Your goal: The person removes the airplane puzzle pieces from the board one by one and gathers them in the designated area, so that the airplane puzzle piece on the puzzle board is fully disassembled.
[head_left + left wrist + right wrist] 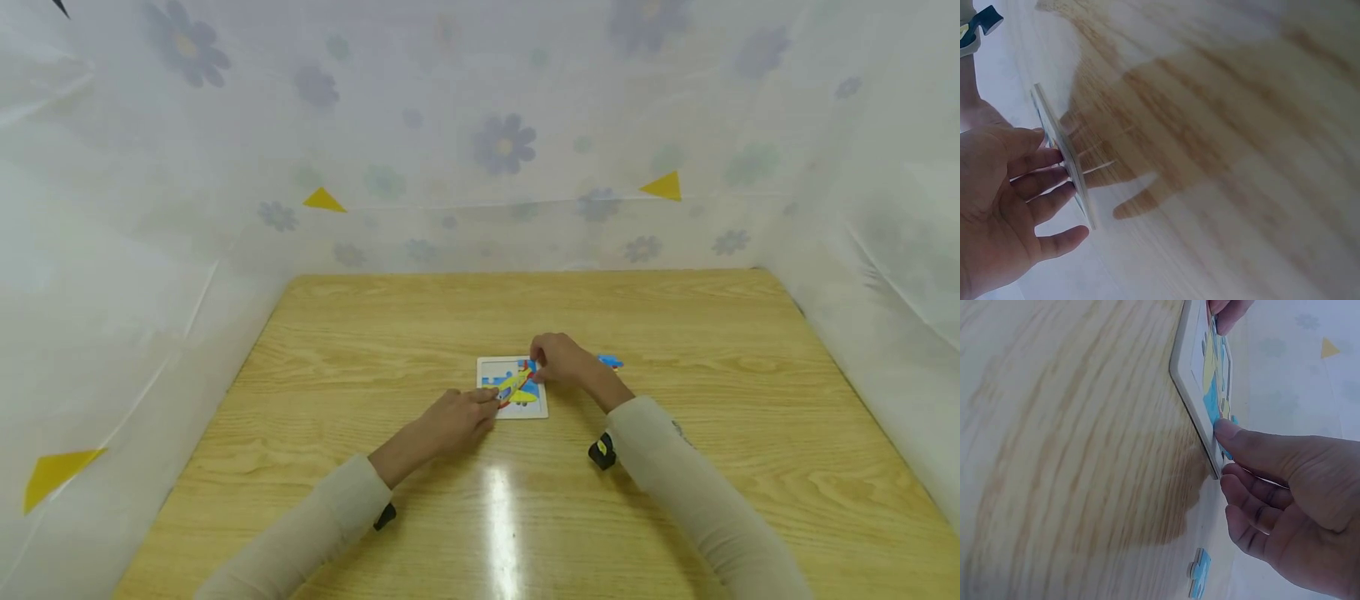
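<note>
A small white-framed jigsaw puzzle [546, 408] lies flat on the wooden table, partly filled with pieces of a yellow, red and blue airplane picture. My left hand [459, 419] rests its fingers on the puzzle's lower left part; the left wrist view shows the fingers [1047, 203] extended over the board's edge. At the upper right corner is my right hand [562, 360]. Its thumb and fingertips pinch a bluish puzzle piece [1229, 454] at the frame's edge, mostly hidden by the fingers. A loose blue puzzle piece [611, 362] lies to the right, behind the right wrist.
The wood-grain table [360, 333] extends around the puzzle on all sides. Flower-patterned white sheeting [420, 125] closes off the back and both sides, with yellow triangles [663, 187] on it. Black devices [602, 452] are strapped under the wrists.
</note>
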`<action>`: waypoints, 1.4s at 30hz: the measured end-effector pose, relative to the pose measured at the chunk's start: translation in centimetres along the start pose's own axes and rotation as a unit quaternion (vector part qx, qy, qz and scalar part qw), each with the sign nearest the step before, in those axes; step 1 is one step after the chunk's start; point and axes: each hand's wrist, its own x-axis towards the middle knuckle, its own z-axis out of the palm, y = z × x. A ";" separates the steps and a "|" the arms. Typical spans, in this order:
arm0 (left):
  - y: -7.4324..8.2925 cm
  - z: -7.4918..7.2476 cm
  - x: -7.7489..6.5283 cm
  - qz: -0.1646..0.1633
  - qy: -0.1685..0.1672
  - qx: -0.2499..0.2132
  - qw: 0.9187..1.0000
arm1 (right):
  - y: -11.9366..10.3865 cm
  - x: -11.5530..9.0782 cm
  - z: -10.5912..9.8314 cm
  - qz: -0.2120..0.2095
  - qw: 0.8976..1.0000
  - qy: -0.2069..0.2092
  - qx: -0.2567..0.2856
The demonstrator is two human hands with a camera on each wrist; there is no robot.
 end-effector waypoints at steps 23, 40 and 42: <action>0.1 0.0 -0.1 0.018 0.024 0.003 1.000 | 0.0 0.0 0.0 -0.024 0.999 0.031 0.006; 0.1 -0.2 -0.1 0.009 0.011 0.015 1.000 | 0.2 -0.2 -0.4 -0.011 0.998 0.046 0.030; 0.1 -0.2 -0.2 0.013 0.016 0.016 1.000 | 0.2 -0.3 -0.5 -0.010 0.998 0.047 0.036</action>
